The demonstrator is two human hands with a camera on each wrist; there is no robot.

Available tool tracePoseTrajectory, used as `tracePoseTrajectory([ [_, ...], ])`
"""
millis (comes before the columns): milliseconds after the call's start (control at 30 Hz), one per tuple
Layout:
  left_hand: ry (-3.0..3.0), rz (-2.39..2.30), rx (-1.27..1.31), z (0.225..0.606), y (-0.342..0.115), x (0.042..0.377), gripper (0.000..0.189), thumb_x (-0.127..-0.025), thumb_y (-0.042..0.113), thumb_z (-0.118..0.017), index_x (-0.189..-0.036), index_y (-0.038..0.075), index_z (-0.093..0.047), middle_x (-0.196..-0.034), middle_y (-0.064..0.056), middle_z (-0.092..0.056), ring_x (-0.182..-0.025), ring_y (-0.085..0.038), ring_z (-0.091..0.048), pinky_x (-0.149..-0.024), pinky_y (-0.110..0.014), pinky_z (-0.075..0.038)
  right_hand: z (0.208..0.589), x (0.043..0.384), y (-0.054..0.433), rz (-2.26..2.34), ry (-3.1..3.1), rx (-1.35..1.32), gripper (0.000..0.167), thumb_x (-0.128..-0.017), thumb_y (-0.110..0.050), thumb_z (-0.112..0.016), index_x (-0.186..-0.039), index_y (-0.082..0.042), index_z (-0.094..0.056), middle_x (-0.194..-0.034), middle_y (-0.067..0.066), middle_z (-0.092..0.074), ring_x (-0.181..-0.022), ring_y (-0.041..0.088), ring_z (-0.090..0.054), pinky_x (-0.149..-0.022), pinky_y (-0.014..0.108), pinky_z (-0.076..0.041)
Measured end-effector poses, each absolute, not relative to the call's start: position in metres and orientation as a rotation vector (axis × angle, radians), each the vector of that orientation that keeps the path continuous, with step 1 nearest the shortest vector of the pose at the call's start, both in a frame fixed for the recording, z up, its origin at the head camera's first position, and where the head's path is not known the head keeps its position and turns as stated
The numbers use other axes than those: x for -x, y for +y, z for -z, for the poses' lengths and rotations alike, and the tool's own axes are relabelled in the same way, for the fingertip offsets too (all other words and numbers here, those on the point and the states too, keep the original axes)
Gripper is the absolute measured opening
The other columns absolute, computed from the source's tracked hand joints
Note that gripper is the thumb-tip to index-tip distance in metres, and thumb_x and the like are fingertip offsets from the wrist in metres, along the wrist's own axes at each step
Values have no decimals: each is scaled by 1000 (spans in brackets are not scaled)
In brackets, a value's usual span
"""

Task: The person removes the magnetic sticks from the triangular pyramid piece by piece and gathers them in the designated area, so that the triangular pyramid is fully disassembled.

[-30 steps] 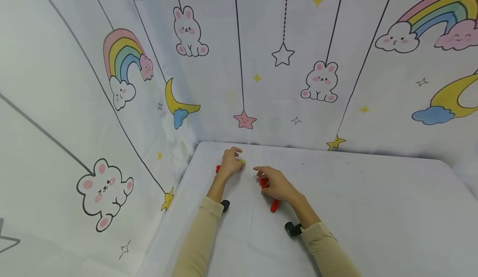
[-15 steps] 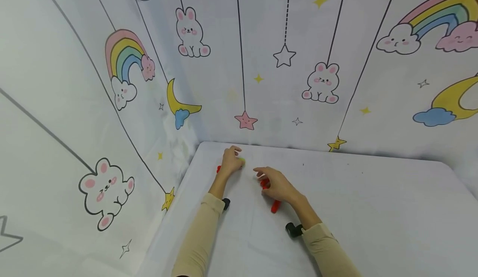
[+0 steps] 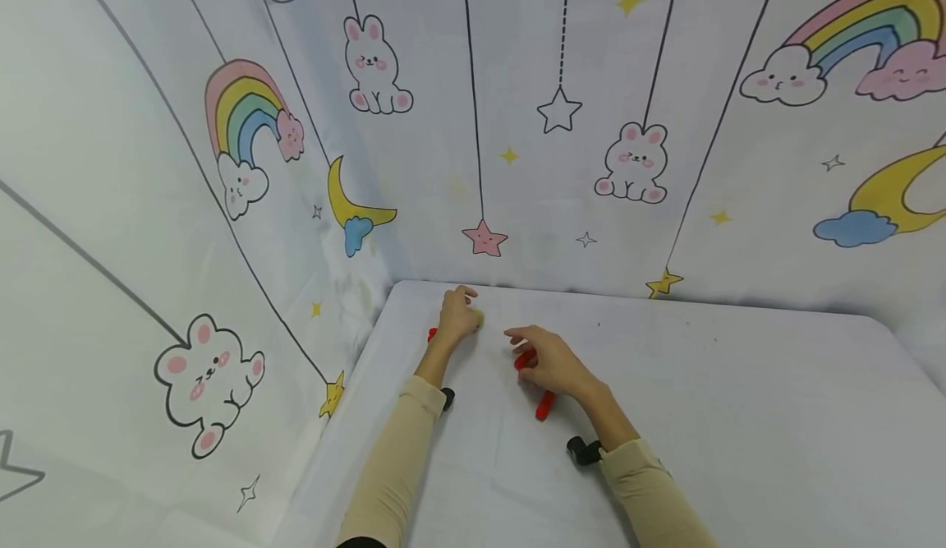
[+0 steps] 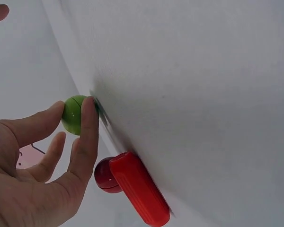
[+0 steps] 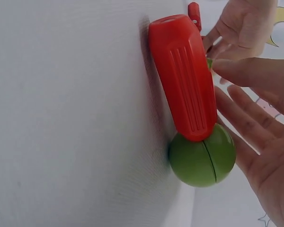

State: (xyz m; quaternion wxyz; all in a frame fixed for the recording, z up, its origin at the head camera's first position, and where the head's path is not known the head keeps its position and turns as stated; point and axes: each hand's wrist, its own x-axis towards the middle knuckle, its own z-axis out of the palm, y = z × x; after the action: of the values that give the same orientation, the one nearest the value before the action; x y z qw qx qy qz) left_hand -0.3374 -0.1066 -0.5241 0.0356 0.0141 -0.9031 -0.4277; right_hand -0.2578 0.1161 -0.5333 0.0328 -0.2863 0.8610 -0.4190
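Observation:
In the left wrist view, my left hand (image 3: 456, 316) pinches a green ball (image 4: 73, 115) with a seam line between thumb and finger, low over the table. Beside it lies a red ribbed handle (image 4: 139, 189) next to a dark red ball (image 4: 105, 176). From the head view, my right hand (image 3: 553, 363) holds a red piece (image 3: 525, 359) between thumb and fingers; the contact is partly covered. A second red ribbed handle (image 5: 182, 78) stands in front of those fingertips in the right wrist view, with another green ball (image 5: 202, 156) against its end.
All this lies on a white table (image 3: 709, 416). White cloth walls (image 3: 436, 145) printed with rabbits, stars and rainbows rise behind and to the left. Dark wrist cameras (image 3: 582, 451) sit at both sleeve cuffs.
Both hands stay nearly in place. The left hand still pinches the green ball, and the right has lifted only very slightly around the red piece.

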Motion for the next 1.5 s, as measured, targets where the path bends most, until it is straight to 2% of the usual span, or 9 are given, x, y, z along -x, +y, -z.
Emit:
tracePoseTrajectory([
  [200,-2801,1276,-49,526,-106,340,52,-79,-8,-64,-131,-1,-63,-119,-19,-54,-97,-29,-56,-70,-33,-53,532,260,122,1366,2720,788,64,-86,4,-82,-144,-13,-60,-129,15,-68,-112,26,-70,-91,40,-60],
  [433,-2799,1269,-47,523,-106,340,52,-79,-9,-66,-131,-1,-62,-126,-20,-54,-103,-31,-61,-74,-35,-55,532,264,128,1385,2906,626,54,-86,0,-81,-137,-6,-65,-119,16,-71,-101,27,-70,-85,44,-60],
  [633,-2752,1387,-60,518,-109,335,59,-77,-12,-70,-134,-2,-59,-134,-23,-51,-116,-33,-65,-71,-31,-59,536,267,132,1351,2955,435,59,-87,-5,-84,-141,-4,-61,-127,19,-65,-114,33,-66,-94,48,-57],
  [767,-2699,1447,-61,514,-111,332,62,-78,-13,-76,-137,-3,-57,-136,-24,-49,-119,-34,-65,-69,-30,-62,539,268,133,1339,2923,424,63,-90,-6,-81,-147,-3,-54,-138,21,-59,-126,36,-60,-101,52,-53],
  [900,-2648,1473,-18,507,-114,325,60,-81,-12,-74,-138,-4,-56,-138,-25,-47,-121,-39,-64,-73,-31,-62,542,270,133,1333,2901,424,62,-93,-7,-78,-149,-4,-51,-142,21,-57,-130,36,-59,-104,54,-51],
  [1033,-2565,1570,25,500,-115,316,56,-85,-12,-71,-138,-5,-55,-138,-27,-46,-117,-40,-64,-71,-31,-62,543,271,132,1349,2891,389,62,-93,-7,-78,-149,-4,-51,-140,20,-59,-129,36,-60,-106,55,-49],
  [1300,-2481,1691,34,499,-114,296,45,-92,-4,-69,-135,-3,-57,-133,-24,-53,-102,-30,-69,-72,-31,-62,544,272,132,1384,2894,366,60,-94,-4,-76,-148,-3,-52,-135,19,-63,-124,36,-65,-105,55,-49],
  [1500,-2511,1727,95,501,-110,280,45,-95,2,-72,-137,-3,-56,-134,-28,-54,-103,-30,-69,-72,-31,-62,545,273,131,1390,2922,341,58,-92,-2,-77,-145,-3,-55,-129,18,-67,-119,35,-67,-102,55,-52],
])
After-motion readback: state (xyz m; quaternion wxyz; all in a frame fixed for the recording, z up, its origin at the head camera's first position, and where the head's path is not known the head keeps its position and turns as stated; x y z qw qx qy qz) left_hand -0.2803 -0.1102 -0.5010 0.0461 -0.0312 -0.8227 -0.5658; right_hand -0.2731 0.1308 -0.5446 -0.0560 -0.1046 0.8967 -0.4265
